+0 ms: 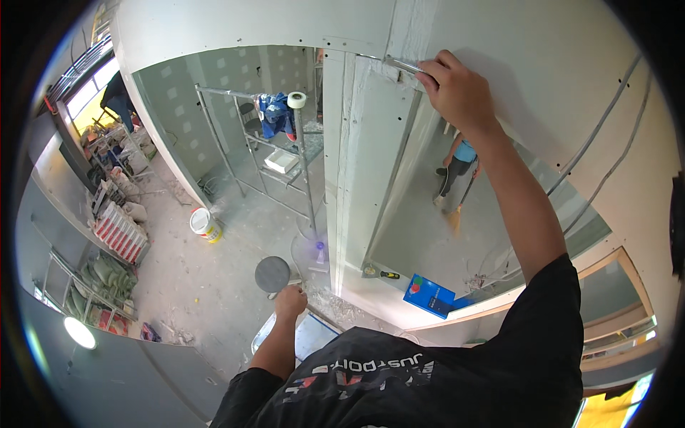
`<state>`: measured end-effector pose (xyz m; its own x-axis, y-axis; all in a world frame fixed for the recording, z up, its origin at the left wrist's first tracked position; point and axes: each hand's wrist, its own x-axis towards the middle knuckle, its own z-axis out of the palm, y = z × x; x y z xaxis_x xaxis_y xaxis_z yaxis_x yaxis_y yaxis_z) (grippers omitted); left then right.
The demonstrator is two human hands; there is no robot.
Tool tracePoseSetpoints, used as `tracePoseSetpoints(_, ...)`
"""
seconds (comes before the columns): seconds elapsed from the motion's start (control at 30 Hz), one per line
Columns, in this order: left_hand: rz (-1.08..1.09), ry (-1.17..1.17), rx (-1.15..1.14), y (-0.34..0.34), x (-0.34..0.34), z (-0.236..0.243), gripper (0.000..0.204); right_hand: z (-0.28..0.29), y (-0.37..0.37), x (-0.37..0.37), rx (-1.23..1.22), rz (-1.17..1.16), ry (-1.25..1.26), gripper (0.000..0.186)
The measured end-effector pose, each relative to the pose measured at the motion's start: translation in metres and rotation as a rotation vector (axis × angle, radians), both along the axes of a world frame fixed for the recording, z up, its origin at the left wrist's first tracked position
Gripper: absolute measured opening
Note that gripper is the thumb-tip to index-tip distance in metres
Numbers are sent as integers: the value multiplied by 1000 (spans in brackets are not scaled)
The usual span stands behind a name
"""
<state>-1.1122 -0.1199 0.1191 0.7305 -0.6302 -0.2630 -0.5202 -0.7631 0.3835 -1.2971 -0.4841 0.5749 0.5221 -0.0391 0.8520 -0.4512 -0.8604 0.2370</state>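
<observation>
My right hand (457,93) is raised at the top of a plastered wall post (382,143), its fingers closed on a putty knife. The thin metal blade of the putty knife (404,65) lies against the joint where the post meets the wall above; its handle is hidden in my grip. Lower down, my left hand (291,301) is closed in front of my body, beside a round dark grey disc (272,274). A small pale edge shows by its fingers, but what it holds cannot be made out. Below it is a white and blue board (310,335), partly covered by my arm.
A putty knife with a black-yellow handle (382,273) and a blue box (429,295) lie on the ledge. Beyond the opening, a person (460,160) holds a broom (454,220). Metal scaffolding (307,171) and a white bucket (205,225) stand left; cables (599,121) hang right.
</observation>
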Motion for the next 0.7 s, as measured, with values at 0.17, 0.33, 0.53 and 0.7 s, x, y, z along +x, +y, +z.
tracePoseSetpoints(0.17,13,16,-5,-1,1,2,26,2,2,0,3,-14,26,13)
tracePoseSetpoints(0.33,24,-14,-18,1,0,-3,25,0,-1,4,6,61,32,15)
tracePoseSetpoints(0.53,20,-28,4,1,-1,-4,23,-6,-3,8,-52,-35,36,13)
tracePoseSetpoints(0.7,32,-51,-27,1,0,-12,25,-10,2,12,-23,-68,50,13)
